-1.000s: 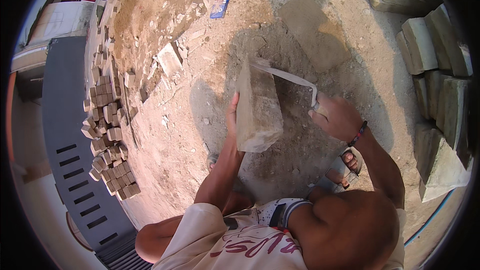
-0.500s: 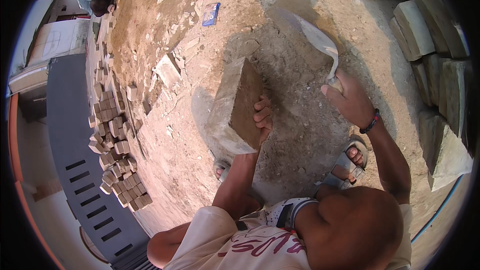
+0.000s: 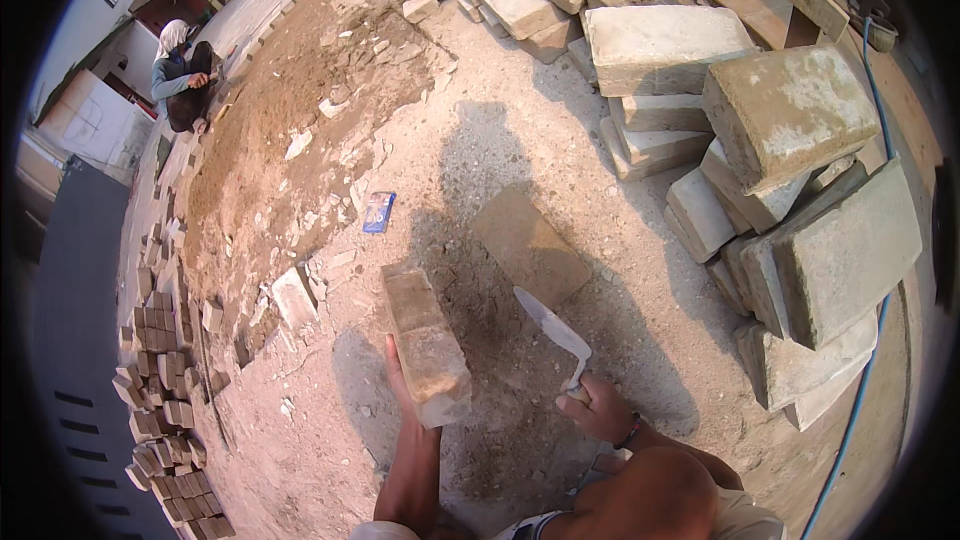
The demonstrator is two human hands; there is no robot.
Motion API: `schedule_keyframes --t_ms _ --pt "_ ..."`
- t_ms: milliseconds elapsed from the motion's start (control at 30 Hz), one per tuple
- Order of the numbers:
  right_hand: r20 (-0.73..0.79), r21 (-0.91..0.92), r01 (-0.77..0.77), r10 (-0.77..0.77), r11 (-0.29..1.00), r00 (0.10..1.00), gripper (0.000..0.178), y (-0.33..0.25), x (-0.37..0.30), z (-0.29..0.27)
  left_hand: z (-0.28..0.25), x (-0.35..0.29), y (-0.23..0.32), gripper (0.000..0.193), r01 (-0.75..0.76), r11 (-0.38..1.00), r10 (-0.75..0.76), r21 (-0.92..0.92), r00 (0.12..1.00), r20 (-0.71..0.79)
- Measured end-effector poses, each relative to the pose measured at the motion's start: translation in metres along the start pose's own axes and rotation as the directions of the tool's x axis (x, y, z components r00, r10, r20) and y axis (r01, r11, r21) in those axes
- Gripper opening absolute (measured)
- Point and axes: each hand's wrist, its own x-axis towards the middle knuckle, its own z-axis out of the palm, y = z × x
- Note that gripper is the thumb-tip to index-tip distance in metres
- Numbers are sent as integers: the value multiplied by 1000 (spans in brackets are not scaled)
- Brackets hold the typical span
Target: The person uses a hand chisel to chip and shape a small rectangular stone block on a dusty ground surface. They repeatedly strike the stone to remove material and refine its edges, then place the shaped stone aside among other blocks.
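Observation:
My left hand [image 3: 397,372] grips a thick grey-brown concrete block [image 3: 425,340] from its left side, and the block stands with a narrow face up. Its lower side is hidden, so I cannot tell whether it touches the ground. In my right hand [image 3: 602,410] is a pointing trowel [image 3: 553,328], its fingers closed round the short handle and its blade aimed up and left. Just beyond the blade tip lies a flat brown rectangle [image 3: 530,245] on the gritty ground; whether slab or damp print, I cannot tell.
Large concrete blocks [image 3: 790,115] are heaped along the right, with a blue hose [image 3: 850,440] beside them. Small paving bricks [image 3: 160,370] are piled at the left. A blue packet [image 3: 377,212] and a pale chunk [image 3: 295,297] lie ahead. Another person [image 3: 180,80] crouches far left.
My view has tipped up, bringing the block heap into sight. The block in my left hand has turned from its broad face to a narrow one. The trowel stays in my right hand.

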Motion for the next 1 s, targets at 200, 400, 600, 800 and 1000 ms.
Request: schedule_keyframes --t_ms 200,400,600,800,1000 --pt "-260 -120 -26 -6 992 966 37 64 -49 -8 115 58 -9 59 -71 933 122 354 985 -123" --pt "-85 117 -372 383 921 920 43 41 -78 -1 250 142 9 65 -43 629 -38 776 996 86" --pt "-242 16 -161 160 987 957 44 115 -80 17 414 238 -20 75 -400 247 -394 882 791 469" --pt "-180 87 -190 203 978 962 31 92 -83 9 451 296 -97 82 -671 -502 -495 545 740 455" --pt "-177 350 -276 353 895 919 21 73 -85 -1 433 303 -101 69 -803 -455 -375 384 564 736"
